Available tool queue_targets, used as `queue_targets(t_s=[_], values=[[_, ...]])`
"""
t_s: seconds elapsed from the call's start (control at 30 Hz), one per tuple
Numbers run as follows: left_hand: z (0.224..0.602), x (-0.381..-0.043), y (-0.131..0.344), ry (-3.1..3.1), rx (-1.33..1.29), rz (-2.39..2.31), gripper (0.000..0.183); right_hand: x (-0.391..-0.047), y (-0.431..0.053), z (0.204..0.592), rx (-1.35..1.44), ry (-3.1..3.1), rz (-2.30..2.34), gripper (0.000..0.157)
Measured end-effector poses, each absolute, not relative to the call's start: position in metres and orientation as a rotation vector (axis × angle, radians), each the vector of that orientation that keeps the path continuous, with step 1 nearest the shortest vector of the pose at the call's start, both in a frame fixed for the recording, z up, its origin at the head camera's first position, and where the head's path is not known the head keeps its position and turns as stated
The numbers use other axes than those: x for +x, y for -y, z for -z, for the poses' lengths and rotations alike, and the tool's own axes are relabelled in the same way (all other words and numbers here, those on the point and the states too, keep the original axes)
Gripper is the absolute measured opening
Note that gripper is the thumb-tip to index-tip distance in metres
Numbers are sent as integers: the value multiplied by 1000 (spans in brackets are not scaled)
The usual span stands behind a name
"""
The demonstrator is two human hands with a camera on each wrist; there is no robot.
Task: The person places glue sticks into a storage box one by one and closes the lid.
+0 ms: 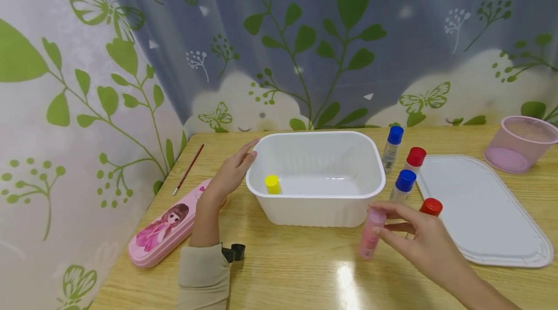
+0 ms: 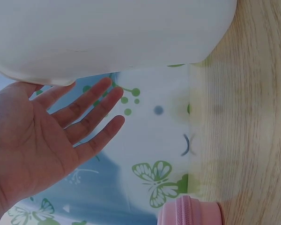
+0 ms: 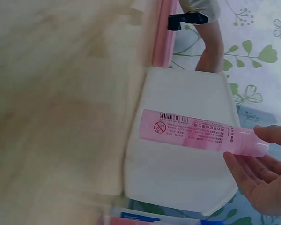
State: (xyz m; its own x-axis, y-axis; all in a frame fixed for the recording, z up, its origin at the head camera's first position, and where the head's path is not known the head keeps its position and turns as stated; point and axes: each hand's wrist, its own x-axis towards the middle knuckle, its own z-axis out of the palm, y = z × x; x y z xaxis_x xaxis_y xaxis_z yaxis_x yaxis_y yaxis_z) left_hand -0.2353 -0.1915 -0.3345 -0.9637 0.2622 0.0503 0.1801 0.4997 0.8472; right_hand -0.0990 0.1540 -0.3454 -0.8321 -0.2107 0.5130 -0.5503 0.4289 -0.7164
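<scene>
My right hand (image 1: pixel 425 240) pinches a slim pink bottle (image 1: pixel 369 240) by its cap, in front of the right end of a white plastic tub (image 1: pixel 309 212). In the right wrist view, small print and a barcode run along the pink bottle (image 3: pixel 182 129). At the tub's left end, my left hand (image 1: pixel 228 174) touches the rim. The left wrist view shows this hand (image 2: pixel 42 126) with its palm visible and fingers extended. Inside the tub stands a thing with a yellow cap (image 1: pixel 272 184), its lower part hidden by the front wall.
Right of the tub stand clear bottles with a blue cap (image 1: pixel 395 134) and a red cap (image 1: pixel 416 156), several in all. Beyond them lie a white lid (image 1: pixel 488 208) and a pink cup (image 1: pixel 520 145). A pink pencil case (image 1: pixel 167 232) and a thin brush (image 1: pixel 188 169) lie left.
</scene>
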Motion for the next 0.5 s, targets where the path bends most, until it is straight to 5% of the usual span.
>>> queue_targets(t_s=[0.5], values=[[334,-236,191,-2660,397,-1458,50,-95,-140,287,828,2165,-1353,49]])
